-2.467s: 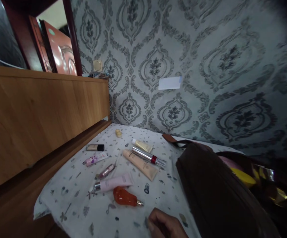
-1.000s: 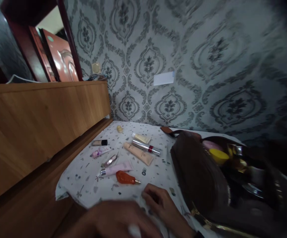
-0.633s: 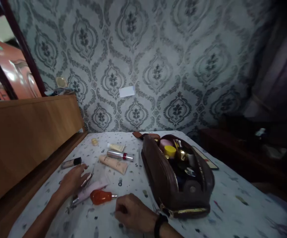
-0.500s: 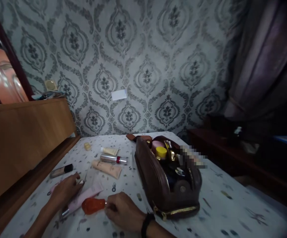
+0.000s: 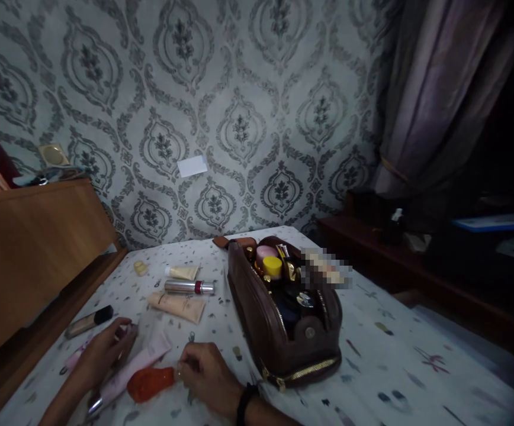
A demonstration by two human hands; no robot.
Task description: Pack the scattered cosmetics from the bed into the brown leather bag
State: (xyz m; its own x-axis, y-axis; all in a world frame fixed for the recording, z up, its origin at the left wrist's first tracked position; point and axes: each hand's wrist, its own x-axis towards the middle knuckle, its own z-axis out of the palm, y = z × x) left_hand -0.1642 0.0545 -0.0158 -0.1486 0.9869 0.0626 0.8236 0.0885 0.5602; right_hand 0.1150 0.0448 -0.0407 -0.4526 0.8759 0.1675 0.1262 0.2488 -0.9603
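My right hand (image 5: 212, 374) is closed, its fingertips at the narrow neck of an orange bottle (image 5: 149, 384) that lies on its side on the patterned sheet. To the left, my left hand (image 5: 101, 354) curls its fingers down; whatever they grip is hidden. Part of a pink item (image 5: 78, 354) shows beside that hand. Between the hands lies a pale pink tube (image 5: 133, 368) with a silver cap. Beyond them rest a beige tube (image 5: 177, 306), a silver tube with a red band (image 5: 188, 287), a small cream tube (image 5: 182, 272) and a black-capped bottle (image 5: 89, 322).
An unzipped brown leather bag (image 5: 257, 302) stands right of my hands, holding a yellow-lidded jar (image 5: 272, 267) and other items. A blurred pale patch (image 5: 325, 266) lies at its far right side. A wooden board (image 5: 39, 236) borders the left; a patterned wall (image 5: 239, 195) rises behind.
The view has swung to the right, so everything sits further left. My left fingers have curled in, and the pale thing at their tips no longer shows. My right hand stays at the orange bottle's neck.
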